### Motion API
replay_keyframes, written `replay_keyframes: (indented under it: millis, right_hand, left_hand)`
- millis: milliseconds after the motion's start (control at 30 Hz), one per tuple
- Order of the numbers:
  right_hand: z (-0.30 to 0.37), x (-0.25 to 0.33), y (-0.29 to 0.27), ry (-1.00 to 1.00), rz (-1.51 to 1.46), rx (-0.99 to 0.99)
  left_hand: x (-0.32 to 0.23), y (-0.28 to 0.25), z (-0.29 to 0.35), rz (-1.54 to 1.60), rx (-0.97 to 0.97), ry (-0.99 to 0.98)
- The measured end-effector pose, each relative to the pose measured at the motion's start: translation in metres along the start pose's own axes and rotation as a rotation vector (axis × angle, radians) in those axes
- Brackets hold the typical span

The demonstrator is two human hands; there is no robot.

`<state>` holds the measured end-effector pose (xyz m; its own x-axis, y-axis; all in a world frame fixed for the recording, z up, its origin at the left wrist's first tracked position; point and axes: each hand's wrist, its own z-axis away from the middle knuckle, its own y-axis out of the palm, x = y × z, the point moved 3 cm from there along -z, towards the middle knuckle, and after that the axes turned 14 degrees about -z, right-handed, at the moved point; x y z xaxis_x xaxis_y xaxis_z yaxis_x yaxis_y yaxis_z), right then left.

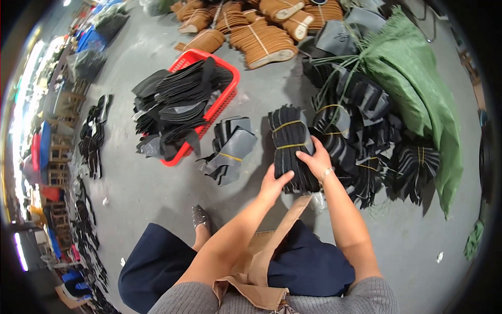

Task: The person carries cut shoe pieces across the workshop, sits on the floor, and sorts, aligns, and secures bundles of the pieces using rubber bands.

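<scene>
A thick bundle of black cut strips, bound by two yellow bands, is between my two hands. My left hand grips its lower left side, with the thumb lying over the front. Higher up on the right side, my right hand holds it with the thumb pressed near the lower band. The fingers of both hands are partly hidden by the bundle. A smaller banded bundle of grey and black pieces lies on the floor to the left. Right of my hands, a heap of similar black bundles spills from a green woven sack.
A red plastic basket piled with black pieces stands at the far left. Bundles of brown soles lie at the back. Along the left edge, more black pieces are strewn on the grey floor.
</scene>
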<state>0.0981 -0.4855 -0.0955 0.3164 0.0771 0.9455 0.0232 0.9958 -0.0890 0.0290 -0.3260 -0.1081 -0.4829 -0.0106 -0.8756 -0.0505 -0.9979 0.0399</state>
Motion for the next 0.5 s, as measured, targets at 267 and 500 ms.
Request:
replay_keyframes:
  millis: [267,500]
  right_hand:
    - [0.07,-0.033,0.014,-0.157,0.253,-0.1]
    - [0.052,-0.045,-0.002,0.025,0.097,0.071]
  left_hand:
    - [-0.012,-0.137,-0.005,-1.252,-0.606,0.435]
    - [-0.026,-0.178,-0.046,-1.388,-0.431,0.036]
